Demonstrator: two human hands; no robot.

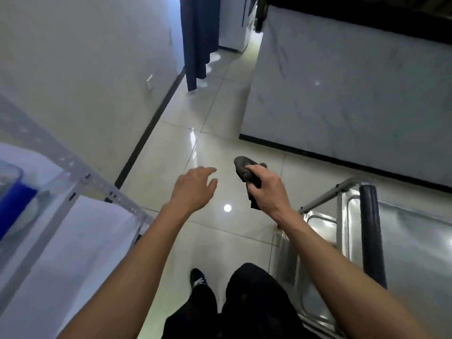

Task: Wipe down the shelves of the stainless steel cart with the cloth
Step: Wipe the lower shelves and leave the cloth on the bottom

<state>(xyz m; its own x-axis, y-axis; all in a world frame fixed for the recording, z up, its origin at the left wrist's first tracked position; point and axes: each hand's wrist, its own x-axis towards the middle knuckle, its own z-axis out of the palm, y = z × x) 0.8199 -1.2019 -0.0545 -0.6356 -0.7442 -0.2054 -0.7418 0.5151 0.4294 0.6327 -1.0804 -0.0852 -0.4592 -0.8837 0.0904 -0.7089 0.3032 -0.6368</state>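
Two bare arms reach forward over a glossy tiled floor. The right hand has its fingers curled round a dark grey cloth, which bunches out above the knuckles and hangs a little below the palm; the grip is pinching it in mid-air, above the floor and clear of any shelf. The left hand is spread and relaxed, fingers slightly bent, holding nothing.

The stainless steel cart stands at the lower right, just beside the right forearm, with a black padded handle across its near end and shiny shelf surfaces showing below and beyond it. Neither hand touches it.

On the left is a pale metal rack of perforated angle bars with white shelves; a blue and clear container sits at its far left, too blurred to identify. Behind the rack runs a plain wall with a black skirting strip. A dark blue curtain hangs further down the passage. On the right rises a marble-patterned counter front. Black trousers and one black shoe show at the bottom.
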